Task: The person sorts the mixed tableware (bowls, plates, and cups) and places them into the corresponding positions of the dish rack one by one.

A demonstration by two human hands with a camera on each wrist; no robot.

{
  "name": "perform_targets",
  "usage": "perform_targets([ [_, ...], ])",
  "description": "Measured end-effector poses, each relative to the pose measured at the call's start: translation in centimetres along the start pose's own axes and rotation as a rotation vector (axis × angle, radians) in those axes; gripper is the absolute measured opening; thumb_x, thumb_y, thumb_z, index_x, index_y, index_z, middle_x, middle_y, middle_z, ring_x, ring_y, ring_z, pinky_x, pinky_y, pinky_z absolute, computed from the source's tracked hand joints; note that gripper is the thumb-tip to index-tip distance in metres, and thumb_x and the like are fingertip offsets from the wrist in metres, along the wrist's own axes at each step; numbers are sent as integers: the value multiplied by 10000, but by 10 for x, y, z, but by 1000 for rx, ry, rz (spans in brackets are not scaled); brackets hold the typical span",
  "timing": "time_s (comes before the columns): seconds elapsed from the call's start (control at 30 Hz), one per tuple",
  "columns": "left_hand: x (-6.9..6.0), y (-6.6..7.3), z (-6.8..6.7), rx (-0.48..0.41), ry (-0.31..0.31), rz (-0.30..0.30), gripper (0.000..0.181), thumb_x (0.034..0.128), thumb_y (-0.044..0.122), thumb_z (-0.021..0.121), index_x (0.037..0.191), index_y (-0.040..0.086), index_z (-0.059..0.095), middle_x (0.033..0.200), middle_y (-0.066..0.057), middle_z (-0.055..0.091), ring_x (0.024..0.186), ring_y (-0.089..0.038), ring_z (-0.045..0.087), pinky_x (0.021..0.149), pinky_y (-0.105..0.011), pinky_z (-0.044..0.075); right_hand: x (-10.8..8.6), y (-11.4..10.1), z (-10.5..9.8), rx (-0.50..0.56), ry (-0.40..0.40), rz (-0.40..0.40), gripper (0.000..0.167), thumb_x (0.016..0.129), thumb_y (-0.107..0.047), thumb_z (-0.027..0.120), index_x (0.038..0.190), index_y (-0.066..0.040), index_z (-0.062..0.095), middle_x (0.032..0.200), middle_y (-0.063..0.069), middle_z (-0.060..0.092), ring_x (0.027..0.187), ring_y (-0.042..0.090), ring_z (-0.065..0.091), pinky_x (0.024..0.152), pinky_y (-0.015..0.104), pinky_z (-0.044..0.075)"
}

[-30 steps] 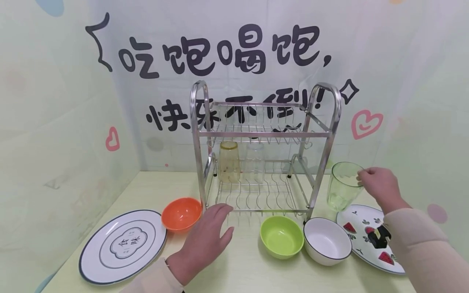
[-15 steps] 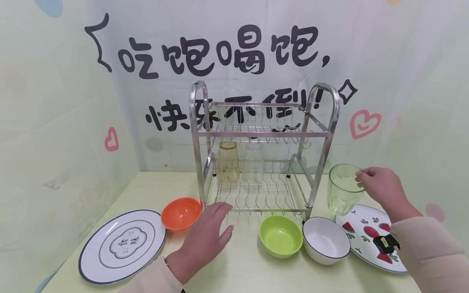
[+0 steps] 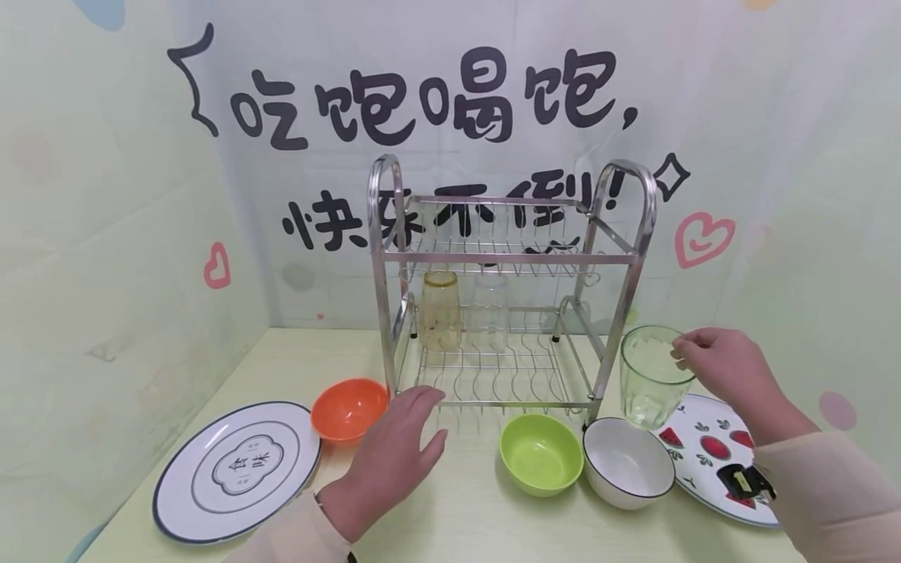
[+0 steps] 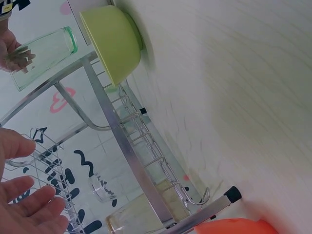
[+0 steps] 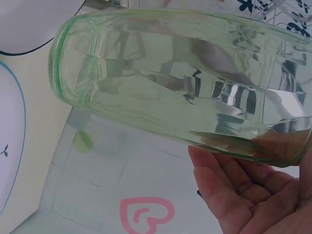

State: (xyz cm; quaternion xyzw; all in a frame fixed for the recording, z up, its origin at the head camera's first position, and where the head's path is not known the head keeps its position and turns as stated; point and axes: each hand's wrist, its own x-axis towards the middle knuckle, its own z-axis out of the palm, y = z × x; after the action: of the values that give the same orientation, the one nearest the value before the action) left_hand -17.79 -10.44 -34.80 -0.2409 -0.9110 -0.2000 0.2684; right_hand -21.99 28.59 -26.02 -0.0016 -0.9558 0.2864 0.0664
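My right hand (image 3: pixel 728 367) pinches the rim of a green clear glass (image 3: pixel 651 383), held upright and slightly tilted above the patterned plate's left edge, right of the rack. In the right wrist view the fingers (image 5: pixel 219 185) lie against the rim end of the glass (image 5: pixel 170 78). My left hand (image 3: pixel 387 457) holds nothing; its fingers are relaxed in front of the metal rack (image 3: pixel 486 405), near the orange bowl (image 3: pixel 349 408). On the rack's lower tier stand an amber glass (image 3: pixel 441 313) and a clear glass (image 3: pixel 489 313).
A green bowl (image 3: pixel 540 455) and a white bowl (image 3: pixel 629 463) stand side by side before the rack. At the right lies a plate with red fruit pictures (image 3: pixel 704 426); at the left, a white plate with a dark rim (image 3: pixel 204 485). A printed cloth (image 3: pixel 317 39) hangs behind.
My right hand has brought the green glass lower and slightly left, toward the white bowl. The left hand has barely moved.
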Motion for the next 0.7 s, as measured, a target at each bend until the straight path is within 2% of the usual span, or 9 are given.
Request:
perform_targets([
  [0.1, 0, 1, -1, -1, 0, -8, 407, 816, 141, 743, 1180, 39, 594, 1184, -93, 602, 1107, -261, 577, 895, -368, 528, -2, -4, 1, 5, -17, -12, 444, 998, -252, 429, 1177, 120, 594, 1004, 240, 693, 1028, 466, 576, 750, 498, 511],
  [0.3, 1, 2, -4, -28, -25, -43, 404, 833, 139, 729, 1199, 49, 584, 1205, -82, 597, 1127, -247, 568, 903, -362, 525, -6, -13, 6, -15, -23, -61, 421, 993, -243, 451, 1156, 107, 619, 961, 216, 708, 995, 439, 606, 660, 370, 499],
  [0.5, 4, 4, -8, -60, -10, -50, 389, 839, 124, 723, 1191, 38, 580, 1190, -86, 604, 1122, -246, 571, 915, -380, 516, -9, -23, 14, -22, 20, -119, 367, 980, -224, 497, 1088, 84, 664, 886, 187, 718, 899, 367, 638, 622, 336, 474],
  [0.63, 5, 6, -11, -86, -20, -78, 384, 850, 138, 715, 1194, 29, 583, 1195, -88, 607, 1123, -248, 576, 917, -389, 515, -11, -31, 20, -11, 10, -135, 359, 979, -228, 508, 1081, 77, 667, 883, 187, 714, 794, 287, 621, 557, 324, 446],
  [0.7, 7, 8, -12, -109, -31, -96, 382, 860, 148, 707, 1203, 32, 583, 1200, -86, 608, 1127, -245, 577, 919, -388, 515, -13, -35, 23, -5, -7, -131, 363, 981, -234, 505, 1097, 74, 659, 900, 188, 711, 795, 266, 610, 557, 320, 438],
])
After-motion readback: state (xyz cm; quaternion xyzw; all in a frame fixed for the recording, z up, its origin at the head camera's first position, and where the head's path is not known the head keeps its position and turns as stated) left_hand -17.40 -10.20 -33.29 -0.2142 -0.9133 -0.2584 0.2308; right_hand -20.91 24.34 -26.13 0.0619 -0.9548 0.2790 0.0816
